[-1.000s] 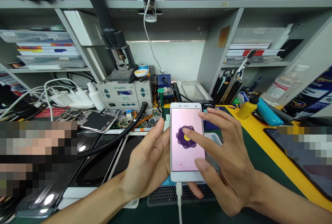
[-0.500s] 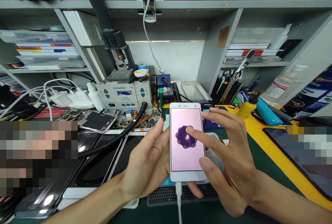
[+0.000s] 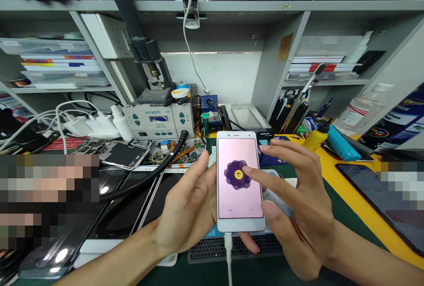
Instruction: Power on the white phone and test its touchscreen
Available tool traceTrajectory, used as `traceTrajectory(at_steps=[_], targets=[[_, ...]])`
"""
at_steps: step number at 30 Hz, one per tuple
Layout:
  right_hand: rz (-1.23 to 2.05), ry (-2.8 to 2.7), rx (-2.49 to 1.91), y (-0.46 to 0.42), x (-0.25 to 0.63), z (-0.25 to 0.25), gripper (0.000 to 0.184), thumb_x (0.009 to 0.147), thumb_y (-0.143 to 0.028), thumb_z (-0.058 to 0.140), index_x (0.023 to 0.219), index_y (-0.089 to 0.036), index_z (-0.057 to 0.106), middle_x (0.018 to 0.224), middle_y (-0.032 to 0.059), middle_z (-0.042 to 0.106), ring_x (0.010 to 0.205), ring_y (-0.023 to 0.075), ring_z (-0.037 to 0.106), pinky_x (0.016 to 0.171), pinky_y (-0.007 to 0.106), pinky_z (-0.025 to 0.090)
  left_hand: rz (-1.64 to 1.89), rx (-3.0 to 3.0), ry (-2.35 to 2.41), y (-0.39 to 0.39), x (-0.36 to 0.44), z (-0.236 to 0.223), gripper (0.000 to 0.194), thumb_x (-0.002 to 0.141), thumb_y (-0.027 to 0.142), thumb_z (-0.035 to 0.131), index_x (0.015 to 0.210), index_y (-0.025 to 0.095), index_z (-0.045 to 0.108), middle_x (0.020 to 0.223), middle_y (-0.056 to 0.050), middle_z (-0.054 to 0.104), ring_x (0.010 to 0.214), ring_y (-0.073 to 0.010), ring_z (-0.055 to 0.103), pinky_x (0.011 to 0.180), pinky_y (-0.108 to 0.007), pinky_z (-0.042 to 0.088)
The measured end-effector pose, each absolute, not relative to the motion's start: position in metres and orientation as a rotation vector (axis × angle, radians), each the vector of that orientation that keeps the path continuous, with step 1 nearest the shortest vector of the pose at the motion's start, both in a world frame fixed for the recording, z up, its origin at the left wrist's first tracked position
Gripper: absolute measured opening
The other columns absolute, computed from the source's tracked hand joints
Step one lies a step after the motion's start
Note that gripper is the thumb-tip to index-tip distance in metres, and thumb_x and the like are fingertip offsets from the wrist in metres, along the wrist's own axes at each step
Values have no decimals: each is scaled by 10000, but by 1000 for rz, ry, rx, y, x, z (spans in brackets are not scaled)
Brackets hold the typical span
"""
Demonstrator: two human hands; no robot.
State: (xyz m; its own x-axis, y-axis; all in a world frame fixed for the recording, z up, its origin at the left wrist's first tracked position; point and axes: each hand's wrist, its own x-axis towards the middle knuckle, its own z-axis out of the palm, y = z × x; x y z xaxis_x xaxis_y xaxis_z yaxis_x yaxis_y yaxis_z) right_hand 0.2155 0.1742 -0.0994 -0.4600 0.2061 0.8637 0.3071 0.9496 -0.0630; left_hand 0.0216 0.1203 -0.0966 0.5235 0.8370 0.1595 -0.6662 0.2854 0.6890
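Note:
A white smartphone [image 3: 240, 202] lies tilted in my left hand [image 3: 190, 206], its screen toward me. The screen is pink, with a dark purple flower shape around a yellow disc. My left thumb is raised along the phone's left side, and a fingertip shows below its bottom edge. A white charging cable [image 3: 228, 250] is plugged into the bottom of the phone. My right hand [image 3: 298, 202] is over the phone's right side, fingers spread and holding nothing. Its index fingertip is at the flower shape; I cannot tell whether it touches the glass.
Behind the phone stand a grey soldering station [image 3: 159, 120] with a thick black hose [image 3: 159, 171], a tray of circuit boards [image 3: 172, 153] and a green syringe [image 3: 206, 125]. At right are a yellow bottle [image 3: 316, 138], a clear bottle [image 3: 361, 107] and a dark tablet-like device [image 3: 380, 206].
My right hand has shifted slightly right, its index finger moving off the flower's centre. A yellow disc now shows in the middle, with small marks at the screen's bottom. My left hand is still.

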Motion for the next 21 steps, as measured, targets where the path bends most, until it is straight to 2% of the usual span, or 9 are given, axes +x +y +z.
traceTrajectory(at_steps=[11, 21], targets=[[-117, -2062, -350, 172, 215, -97, 371, 751, -142, 509, 1070, -115, 696, 1270, 164, 560, 1270, 351, 492, 1015, 596, 404, 1025, 755, 238, 119, 20, -97, 713, 1005, 609, 146, 1588, 216, 261, 1253, -216, 651, 947, -346, 703, 750, -539, 570], [-108, -2085, -322, 172, 216, -100, 360, 754, -145, 528, 1047, -93, 730, 1249, 182, 572, 1261, 359, 500, 1004, 592, 412, 1045, 775, 224, 120, 22, -95, 708, 1013, 589, 121, 1565, 196, 325, 1298, -219, 620, 1005, -339, 678, 684, -456, 592]])
